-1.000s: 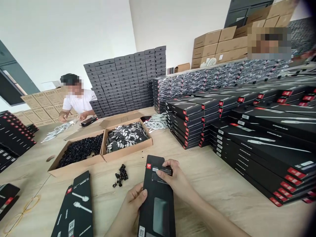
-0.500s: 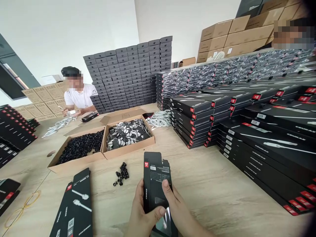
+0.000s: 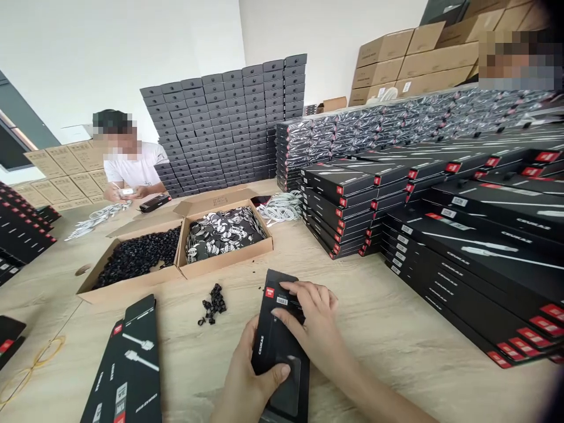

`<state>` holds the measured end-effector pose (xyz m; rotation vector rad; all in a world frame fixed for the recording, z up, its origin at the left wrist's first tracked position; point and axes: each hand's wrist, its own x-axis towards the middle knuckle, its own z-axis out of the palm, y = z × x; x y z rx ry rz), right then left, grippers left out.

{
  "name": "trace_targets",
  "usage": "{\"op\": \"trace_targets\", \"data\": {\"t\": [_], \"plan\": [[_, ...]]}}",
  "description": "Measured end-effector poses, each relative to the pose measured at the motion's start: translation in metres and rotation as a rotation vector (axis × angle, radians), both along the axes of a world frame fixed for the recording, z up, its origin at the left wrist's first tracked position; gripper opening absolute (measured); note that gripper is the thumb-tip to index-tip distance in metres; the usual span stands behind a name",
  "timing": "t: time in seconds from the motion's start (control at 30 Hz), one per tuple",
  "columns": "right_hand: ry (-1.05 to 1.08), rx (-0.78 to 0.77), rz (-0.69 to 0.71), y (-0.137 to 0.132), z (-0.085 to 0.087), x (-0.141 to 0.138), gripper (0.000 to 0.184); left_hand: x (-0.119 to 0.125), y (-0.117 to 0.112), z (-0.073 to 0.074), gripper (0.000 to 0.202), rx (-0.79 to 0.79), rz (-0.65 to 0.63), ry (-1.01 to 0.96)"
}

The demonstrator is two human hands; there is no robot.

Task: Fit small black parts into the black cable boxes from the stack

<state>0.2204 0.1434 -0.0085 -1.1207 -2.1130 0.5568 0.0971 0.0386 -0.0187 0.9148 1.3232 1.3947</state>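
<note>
A long black cardboard box (image 3: pixel 269 320) is held tight from below by the left hand (image 3: pixel 247 370) and is pressed on top by the bent fingers of the right hand (image 3: pixel 315 323), over a light wood table (image 3: pixel 374 358), beside a small heap of black plastic bits (image 3: pixel 214 305).
</note>
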Motion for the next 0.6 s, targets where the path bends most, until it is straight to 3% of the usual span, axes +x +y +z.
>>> {"op": "trace_targets", "data": {"t": [0.13,0.27,0.37,0.5,0.6], "plan": [[-0.018,-0.166,0.024,-0.005,0.014,0.002,0.030,0.001,-0.004,-0.010,0.073,0.042,-0.128,-0.115],[0.047,-0.258,0.112,-0.006,0.018,0.004,0.021,0.004,-0.005,-0.021,0.079,0.045,-0.106,0.043],[0.200,-0.380,0.203,-0.004,0.017,0.006,0.015,0.006,-0.004,-0.018,0.086,0.015,-0.106,0.111],[0.515,-0.770,0.296,-0.001,0.016,0.006,0.036,0.008,-0.004,-0.005,0.106,-0.011,-0.175,0.026],[0.673,-0.959,0.333,-0.002,0.015,0.003,0.047,0.009,-0.014,-0.003,0.090,-0.125,-0.264,-0.263]]}}
